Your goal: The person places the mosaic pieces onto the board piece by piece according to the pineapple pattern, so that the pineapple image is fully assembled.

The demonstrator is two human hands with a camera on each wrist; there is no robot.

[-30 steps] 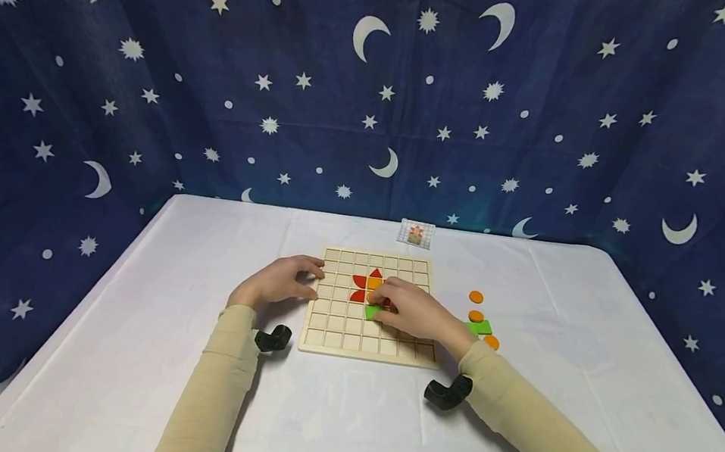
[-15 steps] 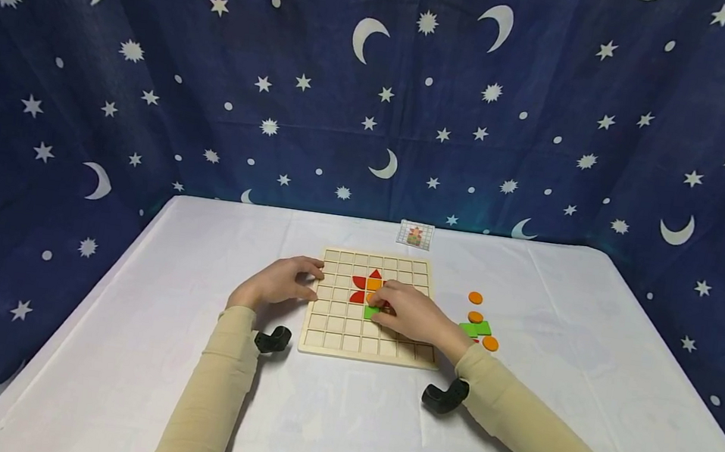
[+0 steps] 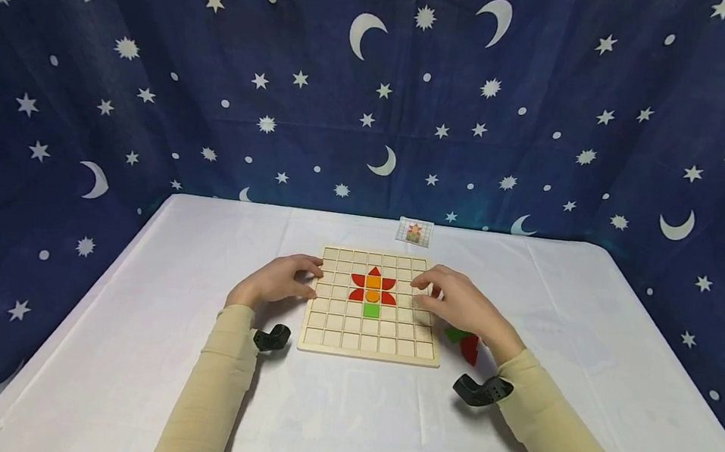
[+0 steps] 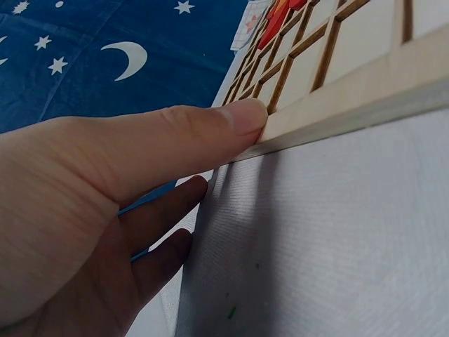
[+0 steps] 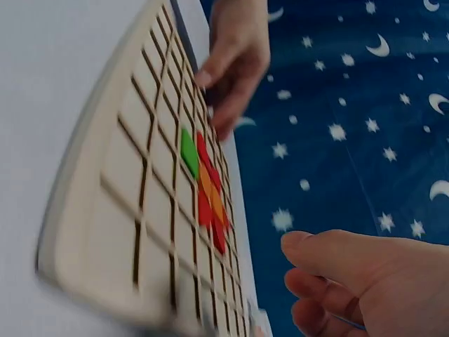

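Pale wooden grid board [image 3: 336, 322], head view: flat on the white cloth [image 3: 343, 422]; its cells hold a red triangle [image 3: 375, 272], an orange square [image 3: 373, 282], an orange disc [image 3: 372, 297] and a green square [image 3: 371, 310] in one column, with four red round-edged pieces [image 3: 358, 280], two on either side of the orange ones.
Left hand [image 3: 276, 281]: fingers spread and relaxed at the board's left edge.
Right hand [image 3: 459, 300]: fingers loosely bent over the board's right edge, nothing visible in them.
Loose pieces: a flat green piece [image 3: 456, 334] and a red curved piece [image 3: 469, 348], right of the board; the right hand blocks this spot, so I cannot tell how many lie there.
Beyond the board: a white gridded card [image 3: 413, 232] with a small coloured pattern.
Left wrist view: thumb tip touching the board's rim.
Right wrist view: fingers loosely curled, apart from the filled cells.
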